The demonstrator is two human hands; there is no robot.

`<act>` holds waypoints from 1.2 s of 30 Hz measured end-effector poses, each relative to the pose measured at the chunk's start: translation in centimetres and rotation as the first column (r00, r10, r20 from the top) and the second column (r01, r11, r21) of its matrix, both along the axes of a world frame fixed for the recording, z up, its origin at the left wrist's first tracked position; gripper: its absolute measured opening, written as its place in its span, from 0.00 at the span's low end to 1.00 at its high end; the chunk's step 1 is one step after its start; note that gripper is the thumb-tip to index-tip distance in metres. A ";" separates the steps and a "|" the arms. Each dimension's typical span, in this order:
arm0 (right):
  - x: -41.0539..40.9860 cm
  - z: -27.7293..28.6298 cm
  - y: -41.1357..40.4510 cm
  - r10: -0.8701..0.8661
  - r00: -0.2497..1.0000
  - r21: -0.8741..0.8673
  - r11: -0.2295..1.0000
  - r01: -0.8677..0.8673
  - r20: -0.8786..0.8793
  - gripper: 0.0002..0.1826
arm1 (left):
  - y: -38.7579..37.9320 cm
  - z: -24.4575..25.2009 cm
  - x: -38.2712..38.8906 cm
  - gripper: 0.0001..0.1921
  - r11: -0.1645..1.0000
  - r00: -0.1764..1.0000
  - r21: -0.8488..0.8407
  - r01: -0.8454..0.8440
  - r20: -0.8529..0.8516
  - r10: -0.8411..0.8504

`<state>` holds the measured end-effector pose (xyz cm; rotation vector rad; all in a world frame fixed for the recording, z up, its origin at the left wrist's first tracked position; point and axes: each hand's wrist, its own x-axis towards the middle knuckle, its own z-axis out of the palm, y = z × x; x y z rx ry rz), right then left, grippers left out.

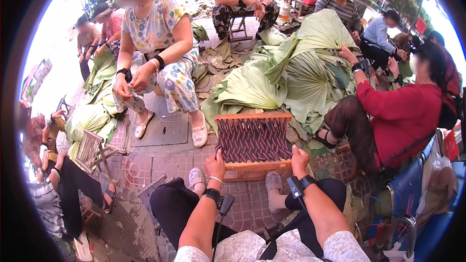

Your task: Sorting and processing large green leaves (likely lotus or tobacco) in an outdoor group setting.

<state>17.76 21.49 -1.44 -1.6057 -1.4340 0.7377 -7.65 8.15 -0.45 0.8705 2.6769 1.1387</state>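
Note:
Before my knees is a folding stool (255, 140) with a wooden frame and a seat woven from black and dark red cord. My left hand (214, 165) grips the near left corner of its frame, thumb up along the side. At the near right corner my right hand (300, 158) holds the same frame. The seat faces up towards me, its far rail close to large pale green leaves (251, 87) heaped on the ground. What the stool's legs stand on is mostly hidden beneath the seat.
A person in red (400, 120) sits at right, one hand on a large leaf (324, 31). Another in floral clothes (156, 25) sits at front left. Slatted wooden stools (89, 149) stand at left, blue chairs (409, 182) at right. More people sit farther back.

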 end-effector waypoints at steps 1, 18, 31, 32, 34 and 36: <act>-0.6 0.7 1.0 0.028 1.000 0.032 0.999 -0.028 -0.002 0.24 | 0.7 0.5 -0.5 0.22 1.000 1.000 -0.016 0.002 0.002 -0.002; -0.1 5.5 5.6 0.277 0.774 0.159 0.887 -0.434 0.569 0.19 | -0.5 -0.4 1.0 0.20 0.972 0.991 0.228 -0.065 0.127 0.037; -12.3 7.6 9.5 0.574 0.341 -0.276 0.730 -0.625 0.745 0.34 | -0.4 -2.4 0.6 0.20 0.994 0.984 0.061 -0.092 0.161 0.081; -12.3 7.3 9.8 0.569 0.338 -0.272 0.731 -0.626 0.750 0.34 | -0.2 -2.4 0.5 0.20 0.996 0.986 0.055 -0.069 0.156 0.060; -11.7 5.5 9.6 0.464 0.393 -0.131 0.761 -0.635 0.794 0.34 | -0.4 -2.8 0.1 0.20 0.994 0.986 0.087 -0.062 0.163 0.048; -11.7 5.3 8.6 0.483 0.399 -0.118 0.739 -0.664 0.780 0.33 | -0.8 -3.3 -0.1 0.20 0.989 0.984 0.132 -0.061 0.175 0.037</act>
